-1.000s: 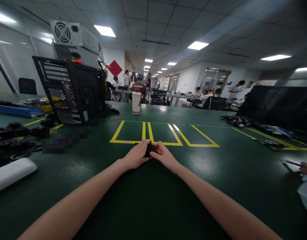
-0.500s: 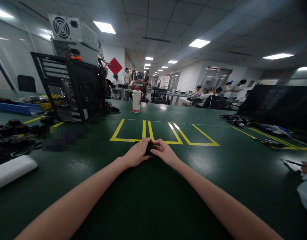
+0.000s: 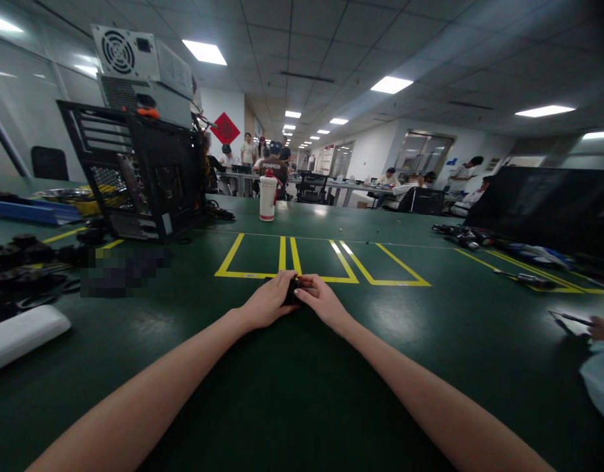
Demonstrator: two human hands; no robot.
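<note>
fingers of both hands, left (image 3: 271,303) and right (image 3: 322,300), grip a small black object (image 3: 290,292).

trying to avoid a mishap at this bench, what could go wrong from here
The small black object is mostly covered by the left hand and right hand, so a slip might go unseen at first. The silver fan box sits high above the black case; a bump might topple it. The white cup, beyond the yellow tape, could tip if knocked.
</note>
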